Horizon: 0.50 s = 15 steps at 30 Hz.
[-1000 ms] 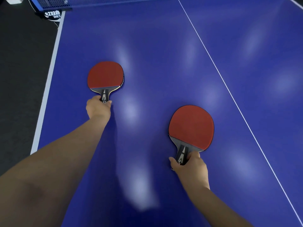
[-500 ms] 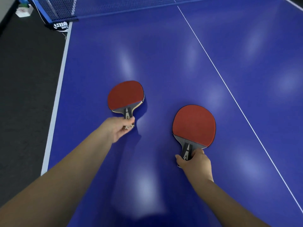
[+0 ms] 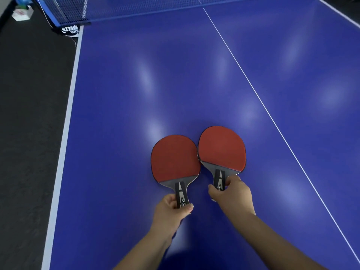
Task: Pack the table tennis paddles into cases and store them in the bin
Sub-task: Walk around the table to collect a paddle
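Two red-faced table tennis paddles lie side by side over the blue table tennis table (image 3: 175, 78), blades nearly touching. My left hand (image 3: 171, 211) grips the grey-and-black handle of the left paddle (image 3: 175, 157). My right hand (image 3: 231, 195) pinches the handle of the right paddle (image 3: 222, 148), whose blade sits slightly farther from me. No case or bin is in view.
The net (image 3: 124, 6) spans the far end of the table, with its clamp (image 3: 70, 30) at the left corner. Dark floor runs along the table's white left edge. A white box (image 3: 21, 14) sits on the floor at the far left.
My left hand has brought its paddle from the left side of the table rightward and toward me, until it lies beside the right paddle. The right paddle has barely shifted.
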Each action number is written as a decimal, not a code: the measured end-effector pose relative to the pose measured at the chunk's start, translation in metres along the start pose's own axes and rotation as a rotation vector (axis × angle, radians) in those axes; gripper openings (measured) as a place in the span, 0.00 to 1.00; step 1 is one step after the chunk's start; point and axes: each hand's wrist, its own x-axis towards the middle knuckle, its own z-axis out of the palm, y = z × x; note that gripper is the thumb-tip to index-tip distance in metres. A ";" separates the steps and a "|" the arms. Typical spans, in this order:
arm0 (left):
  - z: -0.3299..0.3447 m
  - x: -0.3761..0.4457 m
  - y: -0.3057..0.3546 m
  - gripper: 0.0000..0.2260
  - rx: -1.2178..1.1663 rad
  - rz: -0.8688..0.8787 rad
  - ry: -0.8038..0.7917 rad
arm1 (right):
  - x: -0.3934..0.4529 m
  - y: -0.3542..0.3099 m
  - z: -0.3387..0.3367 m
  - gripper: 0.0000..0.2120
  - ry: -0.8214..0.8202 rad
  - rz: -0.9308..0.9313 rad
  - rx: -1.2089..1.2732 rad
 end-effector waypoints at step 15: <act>-0.005 -0.013 -0.007 0.19 -0.528 -0.220 -0.056 | -0.054 -0.026 0.029 0.16 -0.161 -0.229 -0.084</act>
